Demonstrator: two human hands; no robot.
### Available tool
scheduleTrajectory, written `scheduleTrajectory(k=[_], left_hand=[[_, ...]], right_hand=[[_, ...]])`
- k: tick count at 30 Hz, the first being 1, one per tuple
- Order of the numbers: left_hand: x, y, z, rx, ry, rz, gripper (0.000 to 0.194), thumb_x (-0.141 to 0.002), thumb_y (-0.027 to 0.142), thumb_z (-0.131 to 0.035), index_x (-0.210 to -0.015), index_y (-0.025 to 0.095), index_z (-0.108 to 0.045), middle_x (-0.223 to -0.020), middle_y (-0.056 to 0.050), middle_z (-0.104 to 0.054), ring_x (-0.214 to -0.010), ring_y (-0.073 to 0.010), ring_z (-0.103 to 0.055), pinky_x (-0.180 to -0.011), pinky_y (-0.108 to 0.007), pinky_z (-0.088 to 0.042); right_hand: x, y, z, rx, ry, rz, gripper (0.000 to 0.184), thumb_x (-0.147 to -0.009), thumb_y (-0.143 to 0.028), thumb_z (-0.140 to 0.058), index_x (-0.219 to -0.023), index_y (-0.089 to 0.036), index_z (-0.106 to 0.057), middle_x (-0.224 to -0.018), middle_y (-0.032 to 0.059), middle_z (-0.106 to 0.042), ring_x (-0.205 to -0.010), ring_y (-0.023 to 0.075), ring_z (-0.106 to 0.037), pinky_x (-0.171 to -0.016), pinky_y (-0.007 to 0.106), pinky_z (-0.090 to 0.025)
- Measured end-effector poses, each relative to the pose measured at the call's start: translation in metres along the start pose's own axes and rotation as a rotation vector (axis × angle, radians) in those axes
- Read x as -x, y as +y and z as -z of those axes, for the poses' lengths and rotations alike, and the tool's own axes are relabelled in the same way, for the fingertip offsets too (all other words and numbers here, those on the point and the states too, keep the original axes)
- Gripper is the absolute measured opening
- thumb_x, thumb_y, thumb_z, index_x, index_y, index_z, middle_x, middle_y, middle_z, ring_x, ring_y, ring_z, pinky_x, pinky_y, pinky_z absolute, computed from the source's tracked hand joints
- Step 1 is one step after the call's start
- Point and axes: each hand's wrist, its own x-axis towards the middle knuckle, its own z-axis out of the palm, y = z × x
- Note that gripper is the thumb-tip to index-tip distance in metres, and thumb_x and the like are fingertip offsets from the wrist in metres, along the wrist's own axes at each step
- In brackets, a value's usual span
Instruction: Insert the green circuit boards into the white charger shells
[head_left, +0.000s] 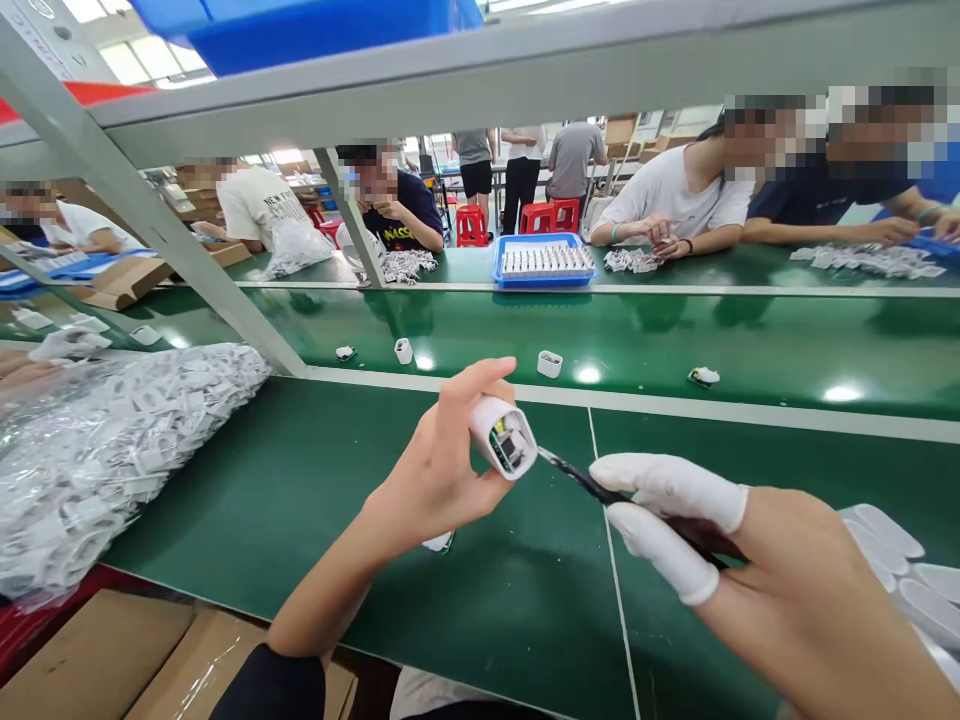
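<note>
My left hand [439, 470] is closed around a small white charger housing [501, 436], its open end turned toward me with a circuit board showing inside. My right hand [750, 560], with white finger cots on thumb and forefinger, pinches a thin black tool [581, 480] whose tip touches the housing's open end. Both hands hover over the green work table [315, 500]. A small white part [439, 542] lies on the table under my left hand.
A clear bag full of white parts [97, 460] lies at left. White caps [900, 560] lie at right. Several white housings [550, 363] ride the green conveyor. Across it, people sit at a blue tray [545, 262]. Cardboard boxes [112, 660] stand below.
</note>
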Motion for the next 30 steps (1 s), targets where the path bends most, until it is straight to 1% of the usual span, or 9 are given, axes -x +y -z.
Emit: scheduleTrajectory(k=[2, 4, 6, 9, 13, 17, 21, 26, 30], left_hand=[[0.000, -0.004, 0.006, -0.004, 0.078, 0.128, 0.067, -0.076, 0.005, -0.067, -0.134, 0.022, -0.038, -0.094, 0.000, -0.054, -0.081, -0.0110, -0.057, -0.075, -0.023, -0.050], [0.002, -0.011, 0.014, 0.055, 0.112, 0.303, 0.056, -0.079, 0.012, -0.068, -0.127, 0.026, -0.042, -0.097, 0.000, -0.053, -0.084, -0.0112, -0.058, -0.075, -0.022, -0.050], [0.007, -0.017, 0.021, 0.124, 0.116, 0.432, 0.044, -0.083, 0.018, -0.064, -0.121, 0.027, -0.043, -0.099, 0.000, -0.052, -0.082, -0.0102, -0.058, -0.074, -0.022, -0.051], [0.026, -0.019, 0.021, 0.115, 0.147, 0.517, 0.035, -0.087, 0.020, -0.057, -0.118, 0.026, -0.043, -0.101, -0.001, -0.052, -0.080, -0.0102, -0.058, -0.074, -0.023, -0.052], [0.059, -0.010, 0.001, 0.029, 0.158, 0.590, 0.041, -0.083, 0.014, -0.057, -0.119, 0.025, -0.041, -0.104, -0.002, -0.055, -0.085, -0.0128, -0.061, -0.078, -0.027, -0.053], [0.084, -0.004, -0.017, -0.016, 0.135, 0.644, 0.047, -0.074, 0.004, -0.050, -0.114, 0.025, -0.039, -0.099, -0.001, -0.059, -0.082, -0.0134, -0.063, -0.074, -0.027, -0.054], [0.104, -0.008, -0.016, -0.071, 0.138, 0.718, 0.048, -0.075, 0.002, -0.045, -0.116, 0.023, -0.033, -0.100, -0.003, -0.061, -0.082, -0.0148, -0.065, -0.071, -0.029, -0.055], [0.112, -0.031, -0.003, -0.147, -0.054, 0.721, 0.054, -0.072, 0.003, -0.056, -0.120, 0.020, -0.040, -0.108, -0.006, -0.064, -0.088, -0.0149, -0.067, -0.079, -0.029, -0.057], [0.088, -0.101, 0.045, -0.295, -0.299, 0.724, 0.057, -0.070, 0.028, -0.081, -0.121, 0.023, -0.055, -0.121, -0.004, -0.064, -0.111, -0.0200, -0.063, -0.099, -0.033, -0.053]], right_hand=[[0.005, 0.011, -0.009, -0.010, -0.028, -0.062, 0.017, -0.097, -0.024, -0.049, -0.101, -0.023, -0.065, -0.054, -0.0082, -0.063, -0.038, 0.0106, -0.056, -0.039, 0.018, -0.044], [0.016, 0.029, -0.033, 0.051, -0.091, -0.119, 0.020, -0.095, -0.022, -0.049, -0.107, -0.020, -0.065, -0.053, -0.0065, -0.061, -0.039, 0.0134, -0.058, -0.040, 0.020, -0.047], [0.029, 0.051, -0.066, 0.140, -0.094, -0.070, 0.028, -0.092, -0.016, -0.044, -0.105, -0.018, -0.069, -0.071, 0.0025, -0.073, -0.055, 0.0188, -0.069, -0.050, 0.025, -0.057], [0.037, 0.070, -0.106, 0.174, -0.075, 0.006, 0.033, -0.090, -0.016, -0.041, -0.104, -0.016, -0.071, -0.083, 0.0109, -0.074, -0.072, 0.0261, -0.073, -0.060, 0.036, -0.063], [0.013, 0.046, -0.120, 0.010, 0.009, 0.113, 0.041, -0.098, -0.028, -0.049, -0.136, -0.016, -0.052, -0.124, 0.0163, -0.066, -0.114, 0.0272, -0.066, -0.091, 0.042, -0.060], [-0.015, 0.009, -0.137, -0.126, 0.168, 0.297, 0.034, -0.099, -0.025, -0.053, -0.133, -0.021, -0.055, -0.114, 0.0106, -0.070, -0.107, 0.0230, -0.069, -0.094, 0.036, -0.060], [-0.018, -0.002, -0.172, -0.092, 0.235, 0.325, 0.035, -0.102, -0.023, -0.048, -0.136, -0.019, -0.053, -0.114, 0.0132, -0.070, -0.107, 0.0238, -0.069, -0.091, 0.036, -0.061], [-0.027, 0.002, -0.192, -0.097, 0.185, 0.276, 0.031, -0.102, -0.023, -0.047, -0.130, -0.017, -0.057, -0.113, 0.0144, -0.070, -0.101, 0.0236, -0.071, -0.082, 0.034, -0.063], [-0.042, 0.031, -0.183, -0.085, 0.138, 0.214, 0.028, -0.102, -0.029, -0.046, -0.121, -0.019, -0.063, -0.101, 0.0105, -0.074, -0.085, 0.0215, -0.074, -0.075, 0.032, -0.064]])
